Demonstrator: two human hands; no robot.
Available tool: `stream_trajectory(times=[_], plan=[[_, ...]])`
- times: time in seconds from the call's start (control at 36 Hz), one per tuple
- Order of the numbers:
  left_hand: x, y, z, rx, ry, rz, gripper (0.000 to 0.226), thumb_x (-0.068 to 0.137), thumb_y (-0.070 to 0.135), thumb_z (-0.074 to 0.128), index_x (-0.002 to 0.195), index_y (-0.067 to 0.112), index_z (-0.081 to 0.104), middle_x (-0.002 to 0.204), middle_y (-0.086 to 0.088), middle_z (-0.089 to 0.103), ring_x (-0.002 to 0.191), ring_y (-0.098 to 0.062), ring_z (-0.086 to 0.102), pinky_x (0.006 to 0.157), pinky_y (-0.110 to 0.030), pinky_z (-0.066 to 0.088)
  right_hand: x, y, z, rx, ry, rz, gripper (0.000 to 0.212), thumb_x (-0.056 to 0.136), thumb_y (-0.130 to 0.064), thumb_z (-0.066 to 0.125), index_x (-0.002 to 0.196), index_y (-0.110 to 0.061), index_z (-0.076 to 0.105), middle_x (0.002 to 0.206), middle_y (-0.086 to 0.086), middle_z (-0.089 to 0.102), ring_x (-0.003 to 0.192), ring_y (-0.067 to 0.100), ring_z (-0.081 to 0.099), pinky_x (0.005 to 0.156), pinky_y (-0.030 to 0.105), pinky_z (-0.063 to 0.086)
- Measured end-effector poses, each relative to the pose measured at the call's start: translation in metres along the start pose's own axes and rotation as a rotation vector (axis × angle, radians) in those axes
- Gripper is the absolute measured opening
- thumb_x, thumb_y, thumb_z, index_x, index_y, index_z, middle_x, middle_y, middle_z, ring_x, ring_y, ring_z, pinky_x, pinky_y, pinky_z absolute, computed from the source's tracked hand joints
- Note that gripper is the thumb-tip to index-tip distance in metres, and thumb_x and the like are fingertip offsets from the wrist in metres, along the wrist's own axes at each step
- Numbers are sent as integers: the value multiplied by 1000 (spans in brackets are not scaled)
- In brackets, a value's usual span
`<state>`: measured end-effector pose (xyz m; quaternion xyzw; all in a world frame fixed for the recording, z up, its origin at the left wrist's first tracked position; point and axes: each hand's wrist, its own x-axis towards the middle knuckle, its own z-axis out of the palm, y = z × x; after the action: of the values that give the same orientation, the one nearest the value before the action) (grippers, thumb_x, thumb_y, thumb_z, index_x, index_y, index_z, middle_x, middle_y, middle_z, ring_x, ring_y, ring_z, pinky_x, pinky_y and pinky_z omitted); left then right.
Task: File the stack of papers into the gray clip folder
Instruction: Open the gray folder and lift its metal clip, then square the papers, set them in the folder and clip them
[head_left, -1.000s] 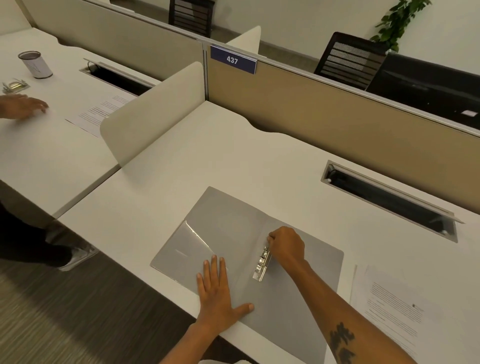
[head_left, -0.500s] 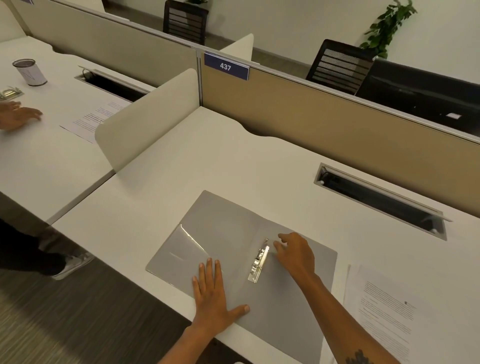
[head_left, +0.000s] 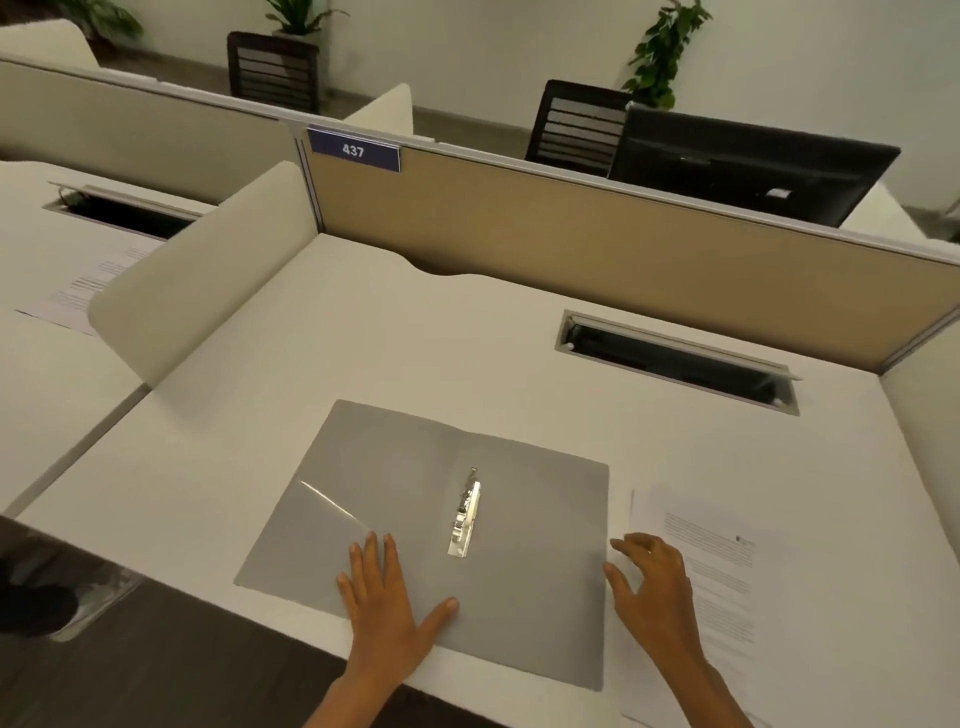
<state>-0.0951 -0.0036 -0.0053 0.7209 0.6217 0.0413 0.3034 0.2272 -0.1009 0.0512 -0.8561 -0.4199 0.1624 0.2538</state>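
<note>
The gray clip folder (head_left: 540, 561) lies open and flat on the white desk, near its front edge. Its metal clip (head_left: 465, 514) runs along the spine with the lever raised. My left hand (head_left: 387, 597) presses flat on the folder's left half, fingers spread. My right hand (head_left: 652, 590) hovers at the folder's right edge, fingers apart and curled, holding nothing, over the left margin of the stack of printed papers (head_left: 727, 582), which lies on the desk to the folder's right.
A tan partition (head_left: 597, 249) closes off the desk's back, with an open cable slot (head_left: 675, 361) in front of it. A rounded white divider (head_left: 208, 265) stands at the left. Another sheet (head_left: 88, 286) lies on the neighbouring desk. A shoe (head_left: 78, 608) shows below left.
My right hand has left the metal clip and moved right to the folder's edge by the papers. The view has turned right. My left hand stays flat on the folder.
</note>
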Motion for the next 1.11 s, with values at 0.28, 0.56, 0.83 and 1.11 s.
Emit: stream_trajectory(times=[0.28,0.56,0.83,1.11], plan=[[-18,56,28,-92,52,208,118,78,84,45,168,20,4,176,-6,-1,163,-30,-11,128,-57,-13,-36,58,-38,-88,-56,145,45,90,-26,79,134,-24,67,146,0,58,141,25,47,119,51,39],[-10,146,54,-128,-133,483,79,102,38,64,164,21,19,169,2,22,161,-19,13,134,-44,-4,-54,97,-68,-117,-144,164,65,85,-24,83,144,-26,57,151,-5,51,144,18,43,118,36,36],[35,232,73,-19,-230,494,74,102,48,61,164,23,27,168,0,35,153,-21,35,128,-43,23,-54,112,-77,-167,-237,149,73,85,-40,79,150,-31,48,155,-14,39,143,9,39,119,29,31],[71,293,79,-20,-304,421,100,97,45,72,168,16,8,170,-8,33,156,-31,31,127,-49,29,-50,108,-80,-166,-271,178,75,90,-39,76,154,-33,38,159,-13,31,140,16,42,119,29,36]])
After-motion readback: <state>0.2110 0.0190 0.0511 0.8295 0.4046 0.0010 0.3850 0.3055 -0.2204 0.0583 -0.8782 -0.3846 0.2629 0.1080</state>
